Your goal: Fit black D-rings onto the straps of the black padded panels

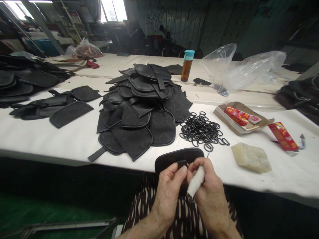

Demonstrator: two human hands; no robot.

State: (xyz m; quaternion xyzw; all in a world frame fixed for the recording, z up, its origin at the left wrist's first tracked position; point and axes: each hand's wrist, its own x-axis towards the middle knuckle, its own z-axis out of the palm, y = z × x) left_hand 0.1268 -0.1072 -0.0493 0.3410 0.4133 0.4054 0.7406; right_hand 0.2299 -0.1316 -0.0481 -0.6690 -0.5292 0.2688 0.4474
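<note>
A black leather-like flap piece [179,155] with a rounded, piped edge lies at the table's front edge, partly over my lap. My left hand [169,186] is closed, pinching a short black strap [182,163] on that piece between thumb and fingers. In my closed right hand [210,189] is a thin-tipped metal tool with a white-wrapped handle [196,182]. Its tip points up and away, and its exact kind is unclear. The right fingertips meet the strap beside the left thumb. Just beyond lies a heap of black metal rings [200,129].
A tall pile of black flap pieces [139,113] stands left of the rings, with more pieces [72,103] farther left. To the right are a yellowish block [251,157], an open cardboard box [231,124] and a red packet [284,137]. Behind stand a bottle [186,68] and plastic bags [249,71].
</note>
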